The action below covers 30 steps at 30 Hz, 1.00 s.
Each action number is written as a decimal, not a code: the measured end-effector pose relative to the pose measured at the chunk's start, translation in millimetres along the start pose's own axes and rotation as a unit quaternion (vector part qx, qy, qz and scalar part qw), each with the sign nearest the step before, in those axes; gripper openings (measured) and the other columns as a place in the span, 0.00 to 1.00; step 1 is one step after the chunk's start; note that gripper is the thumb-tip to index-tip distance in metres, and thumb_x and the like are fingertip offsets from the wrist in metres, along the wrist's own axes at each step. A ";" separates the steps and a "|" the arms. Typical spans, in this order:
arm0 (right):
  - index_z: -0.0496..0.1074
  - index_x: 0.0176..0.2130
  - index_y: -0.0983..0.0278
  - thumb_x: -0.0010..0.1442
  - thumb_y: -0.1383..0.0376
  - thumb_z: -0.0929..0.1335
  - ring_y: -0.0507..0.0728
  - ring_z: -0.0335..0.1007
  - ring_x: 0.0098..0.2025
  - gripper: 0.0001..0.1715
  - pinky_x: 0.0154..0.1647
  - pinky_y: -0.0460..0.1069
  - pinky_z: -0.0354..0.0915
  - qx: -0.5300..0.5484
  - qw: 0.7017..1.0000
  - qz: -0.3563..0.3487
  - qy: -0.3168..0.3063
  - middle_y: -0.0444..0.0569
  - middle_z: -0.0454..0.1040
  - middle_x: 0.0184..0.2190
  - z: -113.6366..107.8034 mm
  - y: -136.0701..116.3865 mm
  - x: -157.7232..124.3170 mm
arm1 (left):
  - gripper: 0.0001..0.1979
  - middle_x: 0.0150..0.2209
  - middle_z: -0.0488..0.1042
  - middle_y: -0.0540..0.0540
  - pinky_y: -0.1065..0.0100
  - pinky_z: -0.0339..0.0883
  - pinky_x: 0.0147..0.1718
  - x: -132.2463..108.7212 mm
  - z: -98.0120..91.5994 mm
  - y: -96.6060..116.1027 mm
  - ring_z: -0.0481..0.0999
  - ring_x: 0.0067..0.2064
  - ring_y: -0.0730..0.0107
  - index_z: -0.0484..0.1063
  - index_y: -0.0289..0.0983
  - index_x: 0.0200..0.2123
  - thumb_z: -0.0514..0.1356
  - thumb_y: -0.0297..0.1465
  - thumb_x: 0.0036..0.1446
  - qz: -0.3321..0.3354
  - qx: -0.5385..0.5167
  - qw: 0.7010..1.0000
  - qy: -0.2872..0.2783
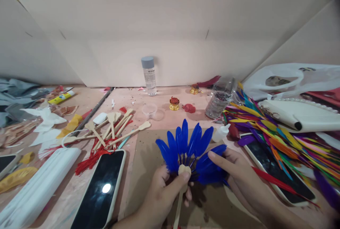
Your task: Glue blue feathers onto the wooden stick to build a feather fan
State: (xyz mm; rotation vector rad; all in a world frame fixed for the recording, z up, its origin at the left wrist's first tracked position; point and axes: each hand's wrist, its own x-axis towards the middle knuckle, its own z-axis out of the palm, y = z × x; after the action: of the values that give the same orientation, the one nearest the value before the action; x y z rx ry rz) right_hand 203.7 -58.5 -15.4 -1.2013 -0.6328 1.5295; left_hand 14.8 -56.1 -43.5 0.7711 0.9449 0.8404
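My left hand (pixel 166 190) grips a wooden fan stick (pixel 178 209) near its heart-shaped top, the thumb pressed on the wood. Blue feathers (pixel 184 140) spread out in a fan above and to the right of that top. At the right side of the fan, my right hand (pixel 236 172) pinches the outer blue feathers, with its index finger lying over them. Brown cardboard (pixel 145 158) lies under both hands. Just behind the feathers stands a small white glue bottle (pixel 220 133).
Wooden sticks (pixel 113 126) with red tassels (pixel 92 158) and a phone (pixel 99 190) lie left. Colourful feathers (pixel 276 129) partly cover another phone (pixel 281 176) at right. Farther back are a clear bottle (pixel 150 78), a wire-filled jar (pixel 219 105) and a plastic bag (pixel 289 78).
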 end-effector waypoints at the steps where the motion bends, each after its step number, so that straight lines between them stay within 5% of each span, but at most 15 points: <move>1: 0.83 0.35 0.63 0.47 0.49 0.83 0.61 0.81 0.35 0.23 0.41 0.53 0.75 0.000 1.000 -0.005 -0.003 0.50 0.85 0.33 -1.4 -0.1 0.2 | 0.19 0.26 0.76 0.49 0.73 0.68 0.21 0.3 -0.3 0.2 0.74 0.23 0.72 0.77 0.34 0.33 0.73 0.45 0.55 0.002 -0.004 1.000 0.000; 8: 0.82 0.32 0.62 0.53 0.52 0.81 0.59 0.79 0.36 0.17 0.42 0.53 0.74 -0.070 0.996 -0.049 -0.005 0.48 0.83 0.32 -11.6 -0.7 4.7 | 0.19 0.26 0.76 0.49 0.76 0.65 0.20 -0.1 -0.8 3.1 0.72 0.22 0.75 0.76 0.34 0.32 0.74 0.45 0.54 -0.003 -0.005 1.000 0.002; 13: 0.84 0.35 0.63 0.47 0.53 0.83 0.61 0.79 0.39 0.20 0.43 0.54 0.75 -0.125 0.990 -0.044 -0.046 0.51 0.84 0.37 -12.7 -1.7 1.4 | 0.21 0.23 0.73 0.51 0.75 0.65 0.20 1.2 -1.9 2.7 0.70 0.22 0.75 0.74 0.35 0.30 0.74 0.47 0.53 0.008 0.002 1.000 -0.013; 17: 0.84 0.39 0.60 0.47 0.52 0.83 0.61 0.80 0.37 0.22 0.40 0.54 0.76 -0.147 0.989 -0.020 -0.018 0.50 0.86 0.39 -13.5 3.2 -4.5 | 0.22 0.21 0.72 0.51 0.74 0.65 0.21 2.0 -3.9 1.2 0.70 0.22 0.74 0.75 0.35 0.28 0.72 0.48 0.55 0.016 0.044 0.998 -0.037; 21: 0.84 0.33 0.60 0.47 0.53 0.82 0.63 0.80 0.37 0.17 0.43 0.56 0.75 -0.180 0.983 -0.025 -0.020 0.50 0.85 0.35 -13.7 3.9 -5.8 | 0.21 0.22 0.74 0.49 0.74 0.65 0.22 1.3 -3.4 0.2 0.70 0.22 0.74 0.76 0.35 0.27 0.72 0.48 0.55 -0.001 0.060 0.998 -0.030; 30: 0.84 0.31 0.59 0.47 0.59 0.82 0.63 0.79 0.36 0.10 0.42 0.55 0.74 -0.115 0.993 -0.018 -0.016 0.48 0.84 0.31 -17.1 3.8 1.6 | 0.22 0.22 0.75 0.50 0.75 0.63 0.21 2.2 -1.7 2.5 0.69 0.20 0.76 0.75 0.35 0.28 0.75 0.47 0.49 -0.011 0.026 0.999 -0.027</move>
State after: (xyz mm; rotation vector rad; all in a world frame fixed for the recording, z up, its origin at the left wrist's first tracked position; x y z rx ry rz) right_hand 217.9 -61.3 -25.4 -1.3306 -0.8660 1.4783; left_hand 13.3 -52.6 -42.8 0.8224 0.9284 0.7762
